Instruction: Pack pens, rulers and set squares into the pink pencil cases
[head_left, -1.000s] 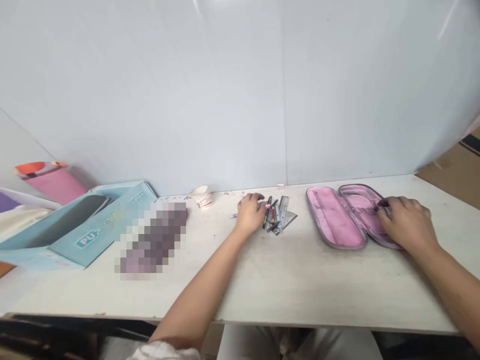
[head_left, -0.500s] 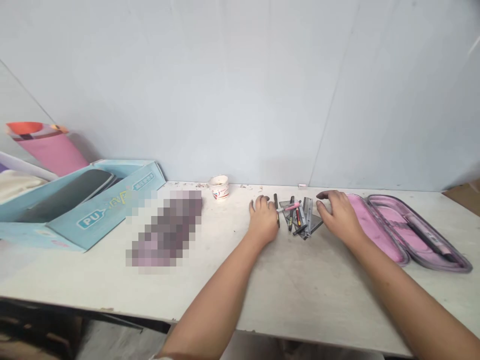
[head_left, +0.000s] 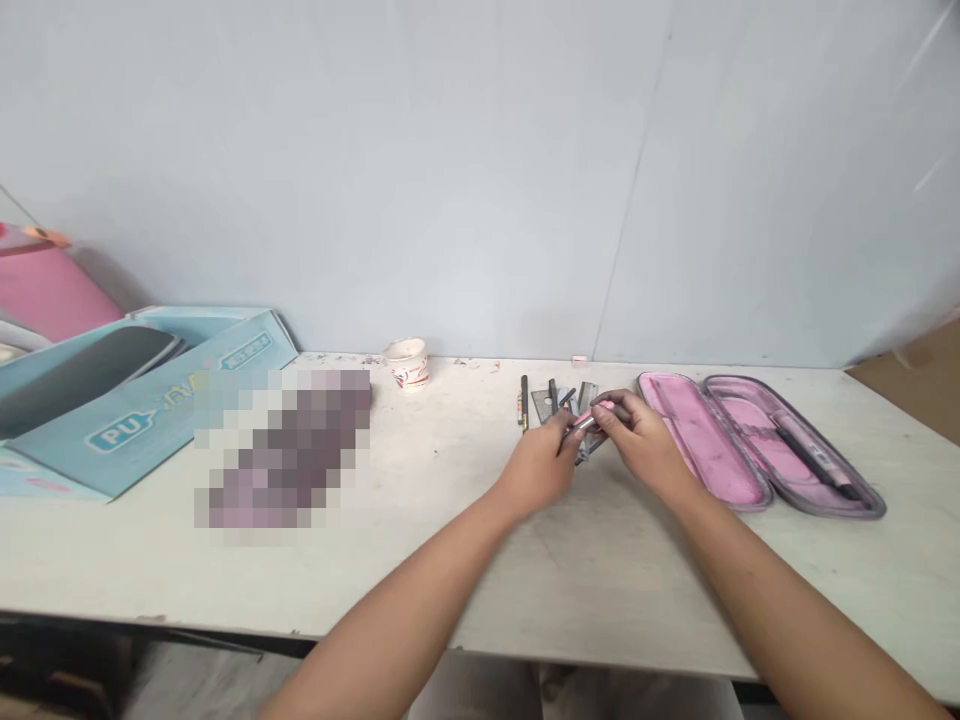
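Observation:
Both hands are together above the small pile of stationery. My left hand (head_left: pixel 538 468) pinches the silvery end of a slim pink pen (head_left: pixel 590 419). At the pink end, the fingers of my right hand (head_left: pixel 643 440) close around it. Under and behind the hands lie dark pens (head_left: pixel 524 402) and clear rulers (head_left: pixel 545 402), partly hidden by the fingers. Just right of my right hand, an open pencil case (head_left: pixel 739 480) with a pink lining lies flat. A thick pink and black marker (head_left: pixel 816 458) sits in its right half.
A paper cup (head_left: pixel 407 364) stands near the wall. To its left lies a purplish object (head_left: pixel 292 450), blurred by pixels. A light blue box (head_left: pixel 187 400) with a dark case inside is at the far left. Cardboard (head_left: pixel 919 385) shows at the right edge.
The pink pen has come off the pile into both hands. My right hand has moved left to meet my left hand. The view has shifted slightly right.

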